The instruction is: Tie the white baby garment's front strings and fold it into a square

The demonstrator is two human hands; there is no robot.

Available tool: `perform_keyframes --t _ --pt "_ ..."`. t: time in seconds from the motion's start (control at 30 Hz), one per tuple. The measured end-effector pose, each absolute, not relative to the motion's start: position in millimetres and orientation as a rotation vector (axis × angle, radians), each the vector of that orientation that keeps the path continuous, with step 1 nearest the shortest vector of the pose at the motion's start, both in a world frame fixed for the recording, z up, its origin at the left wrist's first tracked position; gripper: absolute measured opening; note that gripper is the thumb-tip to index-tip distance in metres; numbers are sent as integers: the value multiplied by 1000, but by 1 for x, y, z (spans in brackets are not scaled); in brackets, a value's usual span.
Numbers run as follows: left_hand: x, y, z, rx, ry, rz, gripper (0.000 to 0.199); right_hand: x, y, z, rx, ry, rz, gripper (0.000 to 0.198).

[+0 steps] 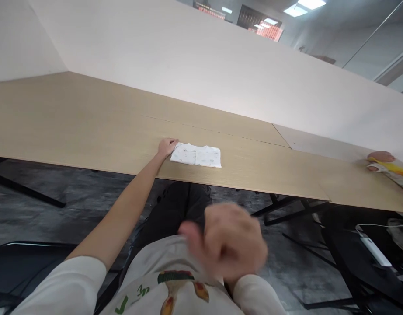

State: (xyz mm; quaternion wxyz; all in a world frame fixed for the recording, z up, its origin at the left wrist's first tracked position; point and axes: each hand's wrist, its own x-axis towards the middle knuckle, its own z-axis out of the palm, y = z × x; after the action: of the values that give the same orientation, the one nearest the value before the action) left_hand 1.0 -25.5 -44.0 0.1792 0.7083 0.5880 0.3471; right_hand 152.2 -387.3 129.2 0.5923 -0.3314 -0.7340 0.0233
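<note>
the folded cloth (196,155) near the table's front edge (270,188) could wrinkle if the left hand (167,147), touching its left end, drags it; whether this or the blurred right hand (230,243) grips, i cannot tell.

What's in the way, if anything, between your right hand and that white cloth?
Nothing visible blocks the blurred right hand from the folded white cloth. The left hand is at the cloth's left end.

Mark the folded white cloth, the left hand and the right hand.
Folded white cloth (196,155), head view: middle of its upper face.
Left hand (167,147), head view: back of the hand.
Right hand (236,238), head view: its blurred middle.
</note>
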Motion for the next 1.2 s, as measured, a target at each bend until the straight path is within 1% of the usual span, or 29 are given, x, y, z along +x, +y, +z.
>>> perform_keyframes --t 0.03,0.07,0.17,0.27,0.33,0.4,0.5,0.63,0.8,0.9,0.97,1.03,1.1,1.2 --pt "1 -26 -44 2021 1655 967 43 161 -362 130 -772 -1562 2 45" --pt "1 -26 -44 2034 1652 958 44 172 -333 130 -831 -1456 14 46" --pt "2 -26 -43 2034 1664 947 42 212 -227 113 -1037 -1267 157 37" --pt "2 -28 -44 2020 1687 951 40 250 -136 74 -1257 -1181 213 26" --pt "2 -29 -45 2017 1689 967 41 266 -102 41 -1378 -1203 288 18" --pt "2 -31 -46 2015 1691 974 41 276 -89 12 -1438 -1285 421 16" --pt "3 -33 -46 1998 1684 985 41 282 -89 -16 -1479 -1340 508 20" --pt "3 -35 -45 1958 1643 1005 35 284 -90 -27 -1538 -1322 501 26" --pt "2 -34 -51 1910 1646 1013 30 286 -89 -29 -1538 -1279 539 22" --pt "3 -26 -44 1808 1577 1114 28 293 -92 -17 -1454 -1173 666 17" --pt "5 -22 -22 1787 1521 1214 29 301 -95 6 -1346 -1163 708 19" --pt "6 -23 18 1872 1496 1310 34 313 -98 42 -1209 -1256 626 25" --pt "5 -35 71 2060 1480 1409 42 325 -104 87 -1072 -1357 456 30" --pt "0 -62 153 2412 1311 1617 65 341 -114 155 -965 -1470 191 33"
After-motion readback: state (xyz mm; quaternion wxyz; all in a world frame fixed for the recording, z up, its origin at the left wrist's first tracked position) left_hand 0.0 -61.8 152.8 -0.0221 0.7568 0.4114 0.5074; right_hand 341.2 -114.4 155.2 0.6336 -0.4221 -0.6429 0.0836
